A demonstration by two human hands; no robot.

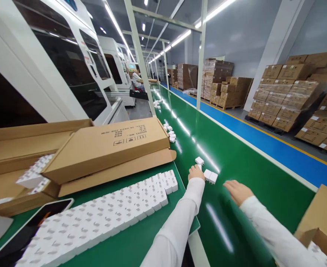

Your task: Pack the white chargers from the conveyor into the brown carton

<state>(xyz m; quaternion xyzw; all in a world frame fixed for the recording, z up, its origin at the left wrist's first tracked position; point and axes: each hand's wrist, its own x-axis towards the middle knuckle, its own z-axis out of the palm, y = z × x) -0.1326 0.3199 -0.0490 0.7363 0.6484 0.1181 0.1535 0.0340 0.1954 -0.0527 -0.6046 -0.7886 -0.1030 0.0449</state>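
Observation:
On the green conveyor belt, my left hand [196, 173] has its fingers curled round a white plug adapter [199, 167], mostly hidden by the hand. Just beyond it lies another white adapter [199, 160], and two more adapters [210, 176] sit side by side to its right, metal prongs showing. My right hand [237, 191] hovers over the belt to the right of these, empty, fingers stretched out and slightly blurred. Left of the belt, tight rows of white adapters [104, 215] stand with prongs upward on a green worktop [130, 241].
A closed cardboard box [110, 146] lies behind the rows, beside an open carton [16, 155] holding adapters. More adapters [169, 133] lie farther up the belt [235, 163]. Another carton [323, 222] stands at the right. A metal post [201, 55] rises by the belt.

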